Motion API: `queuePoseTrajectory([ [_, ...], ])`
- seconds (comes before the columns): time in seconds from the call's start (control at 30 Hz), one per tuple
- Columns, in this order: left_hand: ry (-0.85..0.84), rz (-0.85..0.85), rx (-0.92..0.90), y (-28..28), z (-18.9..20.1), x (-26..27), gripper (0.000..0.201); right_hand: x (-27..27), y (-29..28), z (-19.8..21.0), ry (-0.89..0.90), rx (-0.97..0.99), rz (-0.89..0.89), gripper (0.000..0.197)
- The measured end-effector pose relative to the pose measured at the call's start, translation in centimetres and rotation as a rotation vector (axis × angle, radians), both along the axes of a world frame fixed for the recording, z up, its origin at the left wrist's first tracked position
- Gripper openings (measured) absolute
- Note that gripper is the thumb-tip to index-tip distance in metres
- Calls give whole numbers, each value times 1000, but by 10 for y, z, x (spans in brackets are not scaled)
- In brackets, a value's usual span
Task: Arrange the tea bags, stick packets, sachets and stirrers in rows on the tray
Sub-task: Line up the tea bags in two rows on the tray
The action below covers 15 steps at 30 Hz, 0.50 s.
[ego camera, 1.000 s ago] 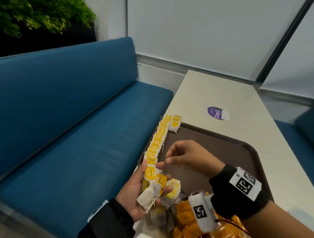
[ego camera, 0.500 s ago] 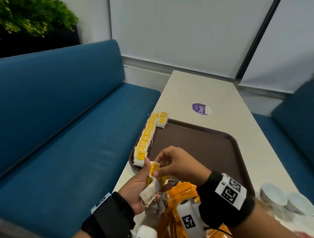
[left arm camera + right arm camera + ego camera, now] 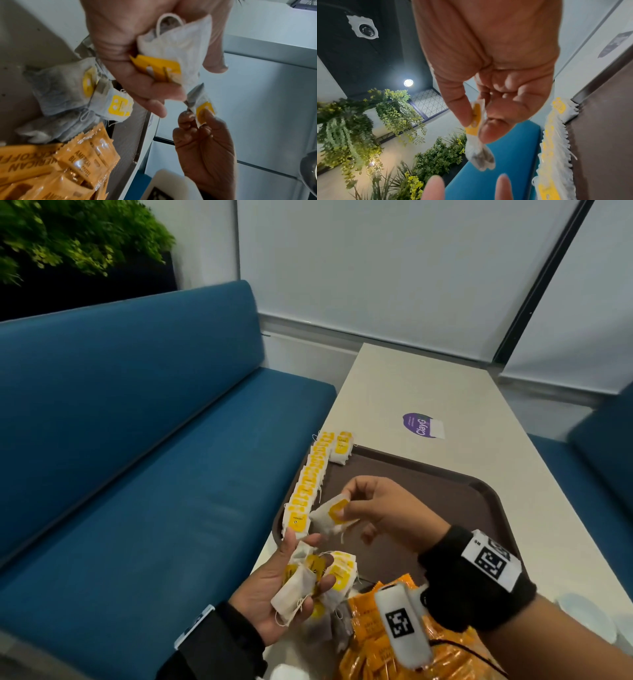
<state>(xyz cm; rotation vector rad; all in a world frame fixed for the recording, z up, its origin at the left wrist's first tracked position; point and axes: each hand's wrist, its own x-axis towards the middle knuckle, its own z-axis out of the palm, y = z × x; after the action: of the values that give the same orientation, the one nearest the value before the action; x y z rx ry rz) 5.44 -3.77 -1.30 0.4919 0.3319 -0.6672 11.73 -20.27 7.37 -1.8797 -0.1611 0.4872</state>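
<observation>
Your head camera looks down and forward over the tray [image 3: 479, 491], its far end toward 12 o'clock. Your left wrist camera sits close under the palm, facing up. Your right wrist camera does likewise. All three share the pinched tea bag [image 3: 330, 517].

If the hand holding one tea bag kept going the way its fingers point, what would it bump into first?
Probably the row of tea bags along the tray's left edge. The right hand pinches one tea bag and its fingers point left toward that row's near end. How high the hand hovers above the row is unclear.
</observation>
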Motion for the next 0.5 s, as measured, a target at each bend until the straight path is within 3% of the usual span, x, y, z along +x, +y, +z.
queuePoseTrajectory([
  [0.17, -49, 46, 39, 8, -11, 9, 59, 50, -4, 0, -144, -142, -66, 14],
  [0.33, -80, 53, -1, 14, -14, 21, 51, 121, -6, -30, -217, -304, -232, 16],
  [0.5, -84, 90, -25, 16, -15, 30, 80, 178, -4, -69, -240, -526, -250, 26],
])
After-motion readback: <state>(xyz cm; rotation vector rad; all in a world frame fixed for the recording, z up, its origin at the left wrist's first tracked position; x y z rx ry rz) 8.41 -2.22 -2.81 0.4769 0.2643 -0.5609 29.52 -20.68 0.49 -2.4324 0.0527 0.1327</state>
